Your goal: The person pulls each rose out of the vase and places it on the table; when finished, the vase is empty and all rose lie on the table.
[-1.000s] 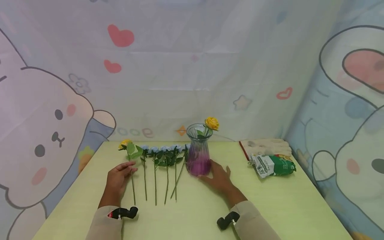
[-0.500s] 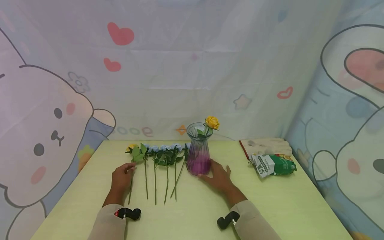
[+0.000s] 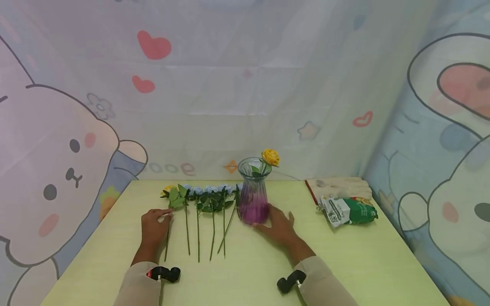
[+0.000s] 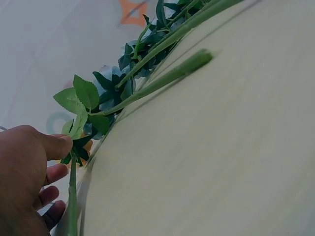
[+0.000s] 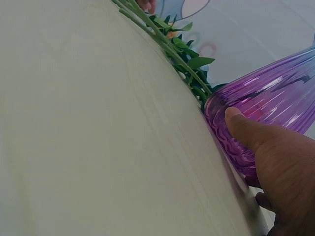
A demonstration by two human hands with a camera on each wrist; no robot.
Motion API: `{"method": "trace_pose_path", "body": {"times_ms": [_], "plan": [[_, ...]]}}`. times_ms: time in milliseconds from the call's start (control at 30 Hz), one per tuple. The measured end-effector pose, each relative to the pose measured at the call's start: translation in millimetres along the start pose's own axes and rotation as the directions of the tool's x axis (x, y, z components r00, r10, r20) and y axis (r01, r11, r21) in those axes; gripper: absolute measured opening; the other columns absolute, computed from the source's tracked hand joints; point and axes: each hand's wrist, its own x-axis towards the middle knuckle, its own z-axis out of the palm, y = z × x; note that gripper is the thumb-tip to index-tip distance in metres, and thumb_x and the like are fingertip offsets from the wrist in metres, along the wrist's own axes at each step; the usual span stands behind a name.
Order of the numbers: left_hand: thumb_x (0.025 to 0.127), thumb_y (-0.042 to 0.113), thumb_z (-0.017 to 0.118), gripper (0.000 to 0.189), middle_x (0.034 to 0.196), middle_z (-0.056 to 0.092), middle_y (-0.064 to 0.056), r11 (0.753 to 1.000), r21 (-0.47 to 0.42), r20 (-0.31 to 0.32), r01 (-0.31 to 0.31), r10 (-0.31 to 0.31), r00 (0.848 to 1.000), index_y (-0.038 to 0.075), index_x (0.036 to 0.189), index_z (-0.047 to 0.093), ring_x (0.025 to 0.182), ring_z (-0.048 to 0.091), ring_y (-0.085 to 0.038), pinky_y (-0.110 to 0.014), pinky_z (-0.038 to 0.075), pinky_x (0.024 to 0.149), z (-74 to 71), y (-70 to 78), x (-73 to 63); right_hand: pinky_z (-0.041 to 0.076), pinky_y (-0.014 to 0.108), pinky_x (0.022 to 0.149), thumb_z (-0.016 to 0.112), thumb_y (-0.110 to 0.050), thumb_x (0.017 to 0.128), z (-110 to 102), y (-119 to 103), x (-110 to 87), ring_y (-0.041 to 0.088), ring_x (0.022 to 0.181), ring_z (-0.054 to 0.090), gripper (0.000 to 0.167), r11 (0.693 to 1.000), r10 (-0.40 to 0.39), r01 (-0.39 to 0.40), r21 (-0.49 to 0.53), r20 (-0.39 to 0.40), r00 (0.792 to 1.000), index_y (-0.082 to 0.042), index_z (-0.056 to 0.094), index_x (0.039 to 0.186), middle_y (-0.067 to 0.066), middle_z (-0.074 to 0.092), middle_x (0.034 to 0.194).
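Observation:
My left hand (image 3: 154, 227) is at the far left of a row of artificial flowers, beside a yellow rose (image 3: 168, 190) lying on the table. One fingertip touches its green leaf (image 4: 78, 123); the other fingers are apart from the stem (image 4: 73, 196). Several pale blue roses (image 3: 211, 189) lie alongside, stems toward me, one stem crossing another. My right hand (image 3: 281, 225) holds the lower part of a glass vase (image 3: 254, 199), purple below and clear bluish above. In the right wrist view the thumb lies on the vase's side. Another yellow rose (image 3: 270, 157) stands in the vase, leaning right.
At the table's right back lie a pale glove-shaped item (image 3: 340, 187) with a red edge and a green and white packet (image 3: 348, 211) in front of it. A printed cartoon curtain (image 3: 214, 106) hangs behind the table (image 3: 245, 272).
My left hand has moved slightly right with the yellow rose, laying it next to the blue roses, and its fingers have since loosened from the stem. The right hand and vase stay put.

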Motion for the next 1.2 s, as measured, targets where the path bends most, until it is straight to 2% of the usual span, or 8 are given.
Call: {"method": "trace_pose_path", "body": {"times_ms": [100, 233, 400, 667, 867, 1033, 1133, 1200], "plan": [[0.101, 0.002, 0.075, 0.019, 0.125, 0.063, -0.037, 0.999, -0.039, -0.059, -0.028, 0.025, 0.998, -0.007, 0.118, 0.081, 0.128, 0.052, -0.057, -0.073, 0.035, 0.115, 1.6, 4.0, 0.3, 0.008, 0.081, 0.128, 0.070, -0.067, 0.099, 0, 1, -0.7, 0.039, 0.160, 0.045, 0.098, 1.000, 0.003, -0.003, 0.001, -0.002, 1.000, -0.006, 0.038, 0.169, 0.014, 0.049, 0.171], [0.100, 0.001, 0.076, 0.019, 0.124, 0.060, -0.036, 0.988, -0.100, -0.149, -0.116, 0.100, 0.984, -0.009, 0.117, 0.079, 0.125, 0.049, -0.058, -0.075, 0.034, 0.112, 3.0, 22.5, 1.2, 0.009, 0.082, 0.127, 0.071, -0.065, 0.099, 0, 2, -1.3, 0.040, 0.158, 0.046, 0.097, 1.000, -0.004, 0.004, 0.013, -0.011, 1.000, -0.006, 0.040, 0.168, 0.014, 0.050, 0.170], [0.102, 0.002, 0.075, 0.023, 0.133, 0.056, -0.034, 0.975, -0.134, -0.169, -0.177, 0.153, 0.974, -0.009, 0.123, 0.076, 0.129, 0.045, -0.057, -0.075, 0.038, 0.108, 4.5, 55.7, 2.7, 0.008, 0.082, 0.127, 0.071, -0.065, 0.099, -1, 1, -1.1, 0.040, 0.158, 0.047, 0.096, 1.000, -0.013, 0.013, 0.022, -0.015, 1.000, -0.006, 0.040, 0.168, 0.014, 0.051, 0.169], [0.103, 0.005, 0.075, 0.025, 0.141, 0.054, -0.032, 0.960, -0.201, -0.142, -0.195, 0.168, 0.975, -0.009, 0.124, 0.075, 0.136, 0.044, -0.054, -0.074, 0.037, 0.113, 7.2, 98.4, 4.3, 0.008, 0.082, 0.127, 0.071, -0.066, 0.099, 1, 3, 0.2, 0.040, 0.158, 0.047, 0.097, 1.000, -0.010, 0.010, 0.009, -0.015, 1.000, -0.006, 0.039, 0.169, 0.014, 0.050, 0.170], [0.104, 0.008, 0.076, 0.026, 0.144, 0.055, -0.031, 0.942, -0.251, -0.065, -0.223, 0.213, 0.975, -0.005, 0.126, 0.076, 0.139, 0.049, -0.050, -0.070, 0.041, 0.115, 16.1, 129.1, 12.9, 0.008, 0.081, 0.128, 0.070, -0.068, 0.099, 0, 4, 1.0, 0.039, 0.159, 0.046, 0.098, 1.000, -0.007, 0.007, 0.001, -0.009, 1.000, -0.008, 0.037, 0.170, 0.012, 0.049, 0.171], [0.106, 0.013, 0.075, 0.029, 0.147, 0.055, -0.026, 0.937, -0.283, 0.004, -0.205, 0.215, 0.977, -0.002, 0.131, 0.075, 0.140, 0.050, -0.046, -0.069, 0.045, 0.113, 21.4, 164.5, 17.2, 0.007, 0.081, 0.128, 0.071, -0.066, 0.099, -1, 2, -0.6, 0.040, 0.159, 0.045, 0.098, 1.000, 0.005, -0.005, 0.018, -0.008, 1.000, -0.007, 0.038, 0.169, 0.014, 0.049, 0.171], [0.106, 0.015, 0.075, 0.031, 0.148, 0.055, -0.024, 0.924, -0.328, 0.033, -0.195, 0.218, 0.975, -0.001, 0.132, 0.075, 0.141, 0.050, -0.044, -0.068, 0.045, 0.113, 23.5, 189.1, 18.4, 0.006, 0.081, 0.128, 0.071, -0.065, 0.099, -1, 0, -0.5, 0.040, 0.159, 0.045, 0.098, 1.000, 0.004, -0.004, 0.027, -0.009, 1.000, -0.006, 0.038, 0.169, 0.014, 0.049, 0.171], [0.105, 0.015, 0.076, 0.031, 0.148, 0.055, -0.025, 0.914, -0.344, 0.041, -0.213, 0.241, 0.970, 0.000, 0.132, 0.075, 0.141, 0.050, -0.044, -0.068, 0.046, 0.113, 26.8, 204.5, 19.7, 0.005, 0.081, 0.129, 0.071, -0.066, 0.099, -1, -1, -0.7, 0.040, 0.159, 0.045, 0.098, 1.000, 0.004, -0.004, 0.029, -0.009, 1.000, -0.006, 0.038, 0.169, 0.014, 0.049, 0.171]]}}
